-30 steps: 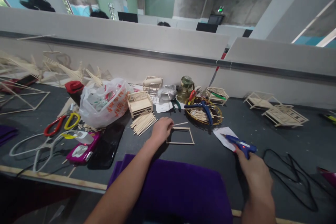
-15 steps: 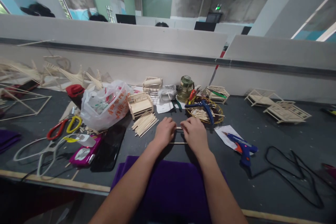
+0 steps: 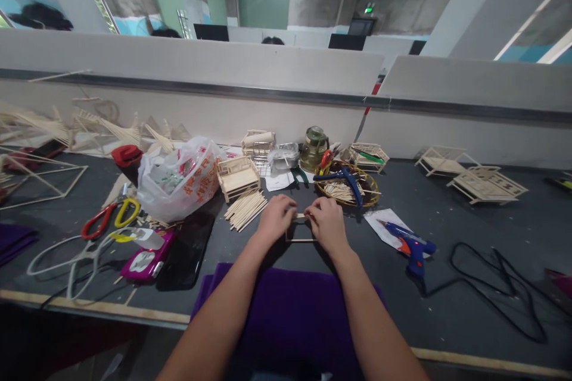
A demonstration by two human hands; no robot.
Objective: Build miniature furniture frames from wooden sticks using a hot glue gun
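A small rectangular wooden stick frame [image 3: 302, 241] lies on the dark table between my hands, its near stick in plain sight. My left hand [image 3: 277, 218] is closed at its far left corner, fingers curled over the stick. At the far right part, my right hand [image 3: 329, 225] pinches the frame with thumb and fingers. The fingertips hide the far corners, and how the sticks join there cannot be made out. To the left of my left hand lies a pile of loose wooden sticks [image 3: 245, 210]. Under my forearms a folded purple cloth [image 3: 295, 309] covers the table's front.
A blue glue gun [image 3: 415, 248] rests on white paper at right, its black cable trailing. Behind my hands stand a wicker basket [image 3: 370, 199] and a green jug [image 3: 314, 149]. Leftward are a plastic bag [image 3: 179, 178], a black phone [image 3: 187, 253], scissors [image 3: 98, 223] and stick models [image 3: 239, 177].
My left hand has drawn slightly back from the frame, so its left side shows more. The right hand stays at its far right part. The whole view has shifted a little.
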